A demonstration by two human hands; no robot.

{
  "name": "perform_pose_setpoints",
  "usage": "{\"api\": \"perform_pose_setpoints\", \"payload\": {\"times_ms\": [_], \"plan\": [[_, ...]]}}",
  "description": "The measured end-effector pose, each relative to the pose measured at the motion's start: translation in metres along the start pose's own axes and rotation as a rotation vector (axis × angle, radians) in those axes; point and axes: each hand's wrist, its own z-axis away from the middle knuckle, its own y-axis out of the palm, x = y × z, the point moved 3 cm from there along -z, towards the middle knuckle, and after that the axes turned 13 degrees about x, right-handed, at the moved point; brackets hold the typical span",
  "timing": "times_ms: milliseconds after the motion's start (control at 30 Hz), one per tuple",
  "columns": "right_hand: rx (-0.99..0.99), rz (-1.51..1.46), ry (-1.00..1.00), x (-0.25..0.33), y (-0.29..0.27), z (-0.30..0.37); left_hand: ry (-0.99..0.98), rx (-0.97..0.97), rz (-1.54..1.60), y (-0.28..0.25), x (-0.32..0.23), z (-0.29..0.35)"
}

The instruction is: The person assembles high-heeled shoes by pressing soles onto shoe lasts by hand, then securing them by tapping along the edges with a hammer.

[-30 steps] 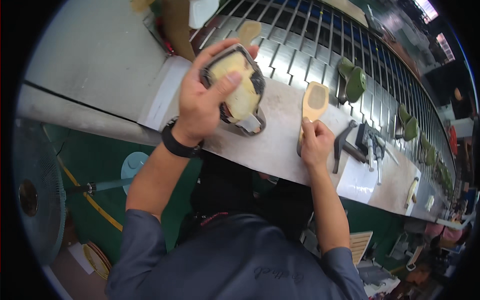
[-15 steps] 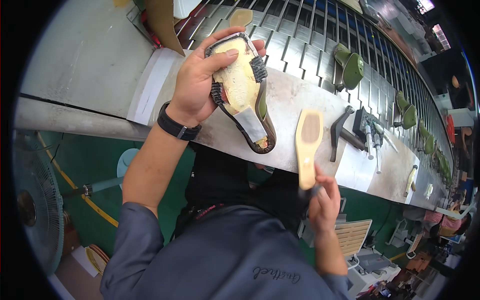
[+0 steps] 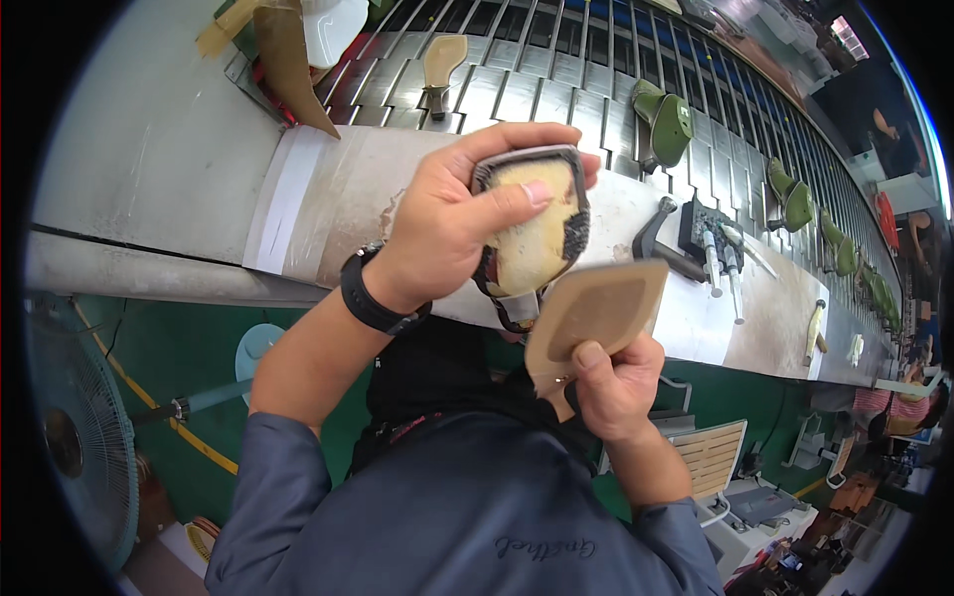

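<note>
My left hand (image 3: 452, 223) grips a lasted shoe upper (image 3: 532, 233) turned bottom-up, its yellowish underside rimmed with dark folded material. My thumb lies across that underside. My right hand (image 3: 611, 382) holds a tan sole (image 3: 594, 308) by its narrow end, lifted just below and to the right of the shoe, its broad end almost touching it. Both are held above the near edge of the workbench (image 3: 328, 199). A black watch sits on my left wrist.
A slatted metal conveyor (image 3: 556, 79) runs behind the bench, carrying several green shoes (image 3: 666, 124) and a tan sole (image 3: 442, 55). A hammer (image 3: 661, 238) and small tools (image 3: 715, 253) lie on the bench at right. A fan (image 3: 79, 437) stands lower left.
My right hand picked the tan sole up off the bench and raised it to the shoe. My left hand lifted the shoe nearer and turned its toe upward.
</note>
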Motion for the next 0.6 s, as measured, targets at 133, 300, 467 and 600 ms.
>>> {"api": "perform_pose_setpoints", "payload": {"times_ms": [133,300,467,600], "plan": [[0.043,-0.061,0.072,0.011,0.027,-0.03,0.001,0.091,0.085,0.01,-0.001,0.008],[0.019,-0.116,0.039,0.008,0.033,-0.037,0.042,0.13,0.077,0.001,-0.004,0.014],[0.064,-0.086,0.034,0.009,0.035,-0.038,-0.03,0.114,-0.05,0.006,-0.012,0.019],[0.124,-0.043,0.106,0.007,0.031,-0.035,-0.011,0.127,-0.044,0.003,-0.011,0.02]]}}
